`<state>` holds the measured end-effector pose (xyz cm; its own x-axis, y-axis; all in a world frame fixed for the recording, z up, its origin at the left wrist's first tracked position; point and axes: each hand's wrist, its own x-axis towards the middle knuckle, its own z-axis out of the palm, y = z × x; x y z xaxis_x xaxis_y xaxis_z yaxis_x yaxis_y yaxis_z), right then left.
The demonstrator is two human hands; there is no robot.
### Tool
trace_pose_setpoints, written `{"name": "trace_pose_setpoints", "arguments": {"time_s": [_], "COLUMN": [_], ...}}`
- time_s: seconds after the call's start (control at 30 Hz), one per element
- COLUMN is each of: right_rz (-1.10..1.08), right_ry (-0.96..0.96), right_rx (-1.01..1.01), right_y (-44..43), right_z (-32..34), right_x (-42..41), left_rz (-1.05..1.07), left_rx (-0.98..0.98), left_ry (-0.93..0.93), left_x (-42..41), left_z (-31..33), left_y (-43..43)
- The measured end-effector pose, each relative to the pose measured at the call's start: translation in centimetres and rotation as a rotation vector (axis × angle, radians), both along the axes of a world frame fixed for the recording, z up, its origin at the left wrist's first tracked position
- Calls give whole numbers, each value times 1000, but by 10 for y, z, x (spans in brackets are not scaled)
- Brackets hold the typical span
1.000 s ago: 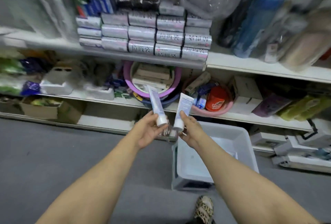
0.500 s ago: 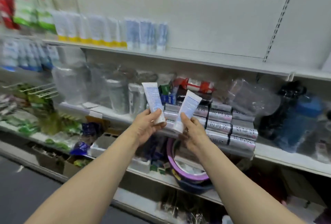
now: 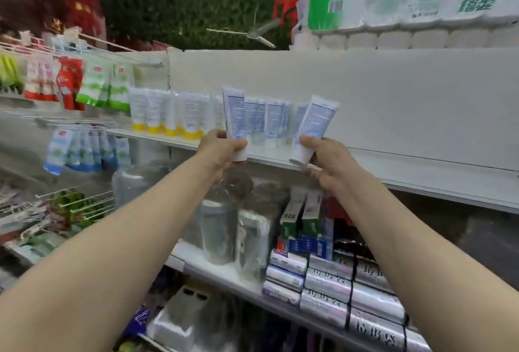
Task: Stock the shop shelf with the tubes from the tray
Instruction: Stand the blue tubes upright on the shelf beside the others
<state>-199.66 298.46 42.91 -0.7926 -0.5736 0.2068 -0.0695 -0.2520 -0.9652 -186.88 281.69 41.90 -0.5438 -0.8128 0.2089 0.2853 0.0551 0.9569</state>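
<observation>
Standing cap-down, the left tube [image 3: 235,114] is clasped by curled fingers of the left hand [image 3: 220,150]; the right tube [image 3: 316,122], tilted toward 1 o'clock, is gripped near its cap by the right hand [image 3: 330,162]. Both are held before the shelf [image 3: 421,180], shelved tubes [image 3: 271,118] between them.

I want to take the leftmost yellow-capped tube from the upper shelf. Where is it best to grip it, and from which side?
Probably pinch the yellow-capped tube at its flat upper end, coming from the front and slightly above. It stands cap-down in a tight row, so the neighbouring tubes block its right side, while the top stands free.
</observation>
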Motion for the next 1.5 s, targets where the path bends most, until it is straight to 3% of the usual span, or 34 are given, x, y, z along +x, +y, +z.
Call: {"name": "trace_pose_setpoints", "arguments": {"time_s": [0.23, 0.67, 1.0, 1.5], "right_rz": [-159, -468, -702, -747], "right_ry": [90, 103, 192, 323], "right_rx": [33, 137, 422, 576], "right_y": [-66, -146, -150, -162], "right_z": [23, 24, 18, 8], "right_x": [-42, -83, -91, -95], "left_rz": [147, -23, -100, -133], "left_rx": [-287, -711, -764, -740], "left_ry": [-146, -352, -342, -323], "left_x": [-37, -75, -73, -70], "left_z": [13, 3, 5, 4], "left_y": [-85, -158, -165, -165]}}
